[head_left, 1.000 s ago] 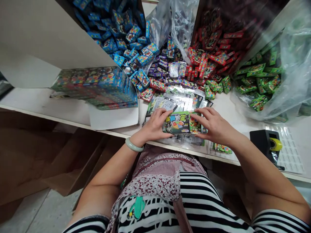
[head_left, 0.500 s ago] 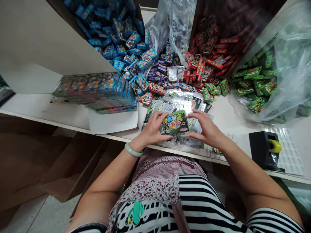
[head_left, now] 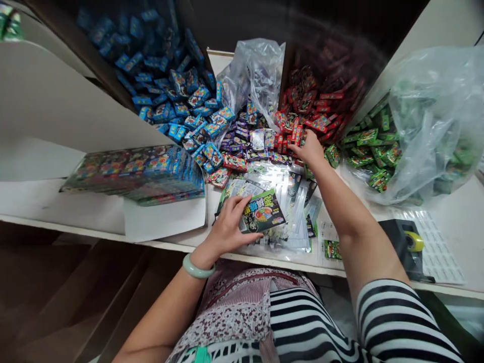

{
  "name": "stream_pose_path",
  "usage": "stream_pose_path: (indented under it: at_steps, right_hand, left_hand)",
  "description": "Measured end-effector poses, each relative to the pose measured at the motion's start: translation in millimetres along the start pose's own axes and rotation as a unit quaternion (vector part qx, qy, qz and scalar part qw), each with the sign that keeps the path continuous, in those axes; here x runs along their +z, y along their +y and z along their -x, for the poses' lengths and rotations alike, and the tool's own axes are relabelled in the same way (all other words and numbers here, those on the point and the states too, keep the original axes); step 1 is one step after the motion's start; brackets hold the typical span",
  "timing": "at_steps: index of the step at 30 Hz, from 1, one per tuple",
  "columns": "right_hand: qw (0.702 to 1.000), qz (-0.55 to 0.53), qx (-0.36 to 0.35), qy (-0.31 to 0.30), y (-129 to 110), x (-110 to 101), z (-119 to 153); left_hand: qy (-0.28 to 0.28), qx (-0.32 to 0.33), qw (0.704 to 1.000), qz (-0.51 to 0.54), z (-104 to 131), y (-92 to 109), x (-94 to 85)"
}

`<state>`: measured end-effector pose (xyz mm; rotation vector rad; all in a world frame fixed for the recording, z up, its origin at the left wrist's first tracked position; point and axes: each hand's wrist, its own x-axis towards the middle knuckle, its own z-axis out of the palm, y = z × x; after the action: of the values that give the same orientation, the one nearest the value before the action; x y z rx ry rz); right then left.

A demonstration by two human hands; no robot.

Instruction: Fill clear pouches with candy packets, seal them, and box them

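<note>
My left hand (head_left: 230, 224) holds the left end of a dark green printed packet (head_left: 263, 212), thumb below and fingers above. Beneath it lies a spread of clear plastic sleeves and printed cards (head_left: 297, 201). My right hand (head_left: 310, 149) reaches over the near edge of the pile of small red boxes (head_left: 297, 133); its fingers are bent among the boxes, and what they touch is hidden. Small purple boxes (head_left: 258, 140) lie left of it, with blue boxes (head_left: 200, 108) farther left.
Stacked multicoloured boxes (head_left: 151, 171) stand on the left. A clear bag of green boxes (head_left: 378, 146) lies on the right. Near the table's front right edge are a black tape dispenser (head_left: 404, 247) and a label sheet (head_left: 440, 252).
My right hand has left the packet's side and moved forward to the red boxes. My left hand still holds the packet, now tilted more. The view has shifted.
</note>
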<state>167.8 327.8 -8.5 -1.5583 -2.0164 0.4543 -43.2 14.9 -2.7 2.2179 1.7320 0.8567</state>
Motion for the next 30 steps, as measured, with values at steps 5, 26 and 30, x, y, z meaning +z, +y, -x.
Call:
stream_pose_path:
  at_steps: [5, 26, 30]
  right_hand:
    - [0.993, -0.097, 0.072, -0.004, 6, -3, 2]
    - [0.985, 0.076, -0.109, -0.111, -10, -46, 155]
    - [0.973, -0.045, -0.136, -0.181, -7, -48, 153]
  left_hand:
    - [0.011, -0.015, 1.000, -0.021, 3, -8, -5.5]
    - [-0.007, -0.026, 0.999, -0.020, 13, -12, -1.6]
    - [-0.008, -0.025, 1.000, -0.015, 15, -10, 0.0]
